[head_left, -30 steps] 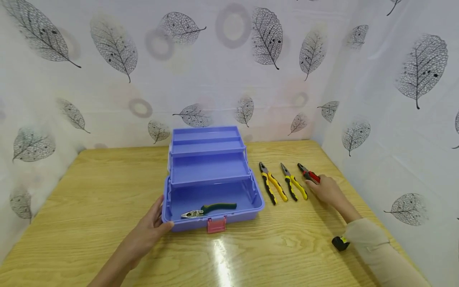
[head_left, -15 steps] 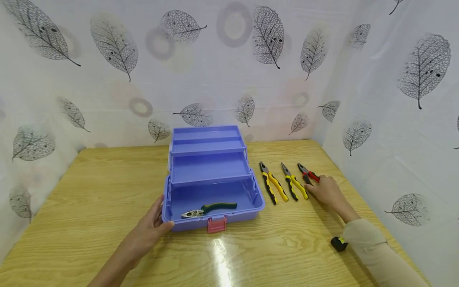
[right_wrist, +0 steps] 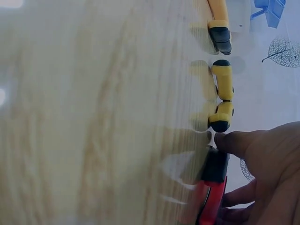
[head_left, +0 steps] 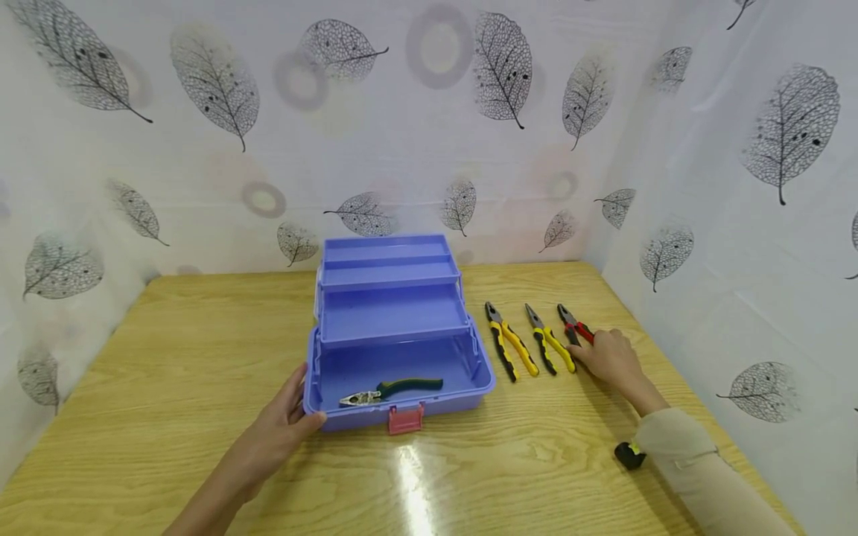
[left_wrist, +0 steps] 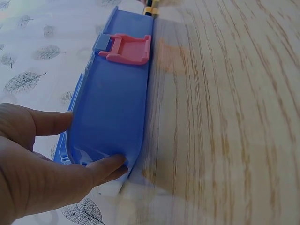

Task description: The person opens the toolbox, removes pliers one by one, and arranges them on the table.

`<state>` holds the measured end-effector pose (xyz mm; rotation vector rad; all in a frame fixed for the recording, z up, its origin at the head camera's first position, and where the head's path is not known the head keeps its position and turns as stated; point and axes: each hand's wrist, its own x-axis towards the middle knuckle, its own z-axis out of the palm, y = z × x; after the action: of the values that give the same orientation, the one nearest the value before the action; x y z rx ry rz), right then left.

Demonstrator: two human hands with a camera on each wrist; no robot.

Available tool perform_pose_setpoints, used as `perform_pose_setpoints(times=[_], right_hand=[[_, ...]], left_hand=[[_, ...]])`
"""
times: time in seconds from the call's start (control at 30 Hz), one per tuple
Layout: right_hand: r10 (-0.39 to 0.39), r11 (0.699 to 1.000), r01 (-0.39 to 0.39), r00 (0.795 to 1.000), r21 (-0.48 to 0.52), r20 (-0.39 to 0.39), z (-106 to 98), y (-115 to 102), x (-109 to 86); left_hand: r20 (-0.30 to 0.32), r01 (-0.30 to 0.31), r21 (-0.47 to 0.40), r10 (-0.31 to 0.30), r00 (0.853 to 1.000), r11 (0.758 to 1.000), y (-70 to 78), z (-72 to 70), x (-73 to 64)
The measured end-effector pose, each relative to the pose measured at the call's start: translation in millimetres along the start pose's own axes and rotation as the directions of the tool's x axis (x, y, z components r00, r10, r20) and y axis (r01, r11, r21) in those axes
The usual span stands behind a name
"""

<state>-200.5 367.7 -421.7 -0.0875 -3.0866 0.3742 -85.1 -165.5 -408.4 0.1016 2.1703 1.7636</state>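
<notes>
A purple-blue toolbox (head_left: 429, 406) stands with its lid and tiered trays raised. My left hand (head_left: 278, 432) grips its near left corner, the thumb on the rim and the fingers against the outer side, as the left wrist view shows. Inside the bottom lie green-handled pliers (head_left: 409, 385) with a silver head. At the right, my right hand (head_left: 611, 361) holds red-and-black pliers (head_left: 568, 318) by the handles, which lie between thumb and fingers in the right wrist view. Their handle ends are partly hidden by the hand.
Yellow-black long-nose pliers (head_left: 550, 344) and larger orange-black pliers (head_left: 509, 342) lie between the toolbox and the right hand. A pink latch (head_left: 405, 420) hangs at the box front. A small black-and-yellow object (head_left: 628, 455) shows at the right sleeve. A leaf-patterned curtain (head_left: 395, 149) borders the table.
My right hand and sleeve have shifted slightly left, the black-and-yellow object with them, and the red-and-black pliers' handles sit a little differently in the hand. My left hand and the toolbox stay put.
</notes>
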Motion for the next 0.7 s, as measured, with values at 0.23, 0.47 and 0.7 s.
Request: perform_pose_setpoints(times=[0.23,0.47,0.7], right_hand=[[-0.061,0.998,0.06,0.996,-0.017,-0.069,-10,-20,-2.4],[-0.234,0.966,0.248,0.958,0.069,-0.164,-24,-71,-15.3],[-0.382,0.891,0.412,0.907,0.19,-0.178,-29,-121,-29.2]], left_hand=[[0.002,0.0,-0.004,0.0,1.0,1.0,0.0,-0.1,0.0],[0.002,-0.003,-0.011,0.003,1.0,1.0,0.0,0.3,-0.5],[-0.008,-0.008,-0.014,0.008,1.0,1.0,-0.6,1.0,-0.6]])
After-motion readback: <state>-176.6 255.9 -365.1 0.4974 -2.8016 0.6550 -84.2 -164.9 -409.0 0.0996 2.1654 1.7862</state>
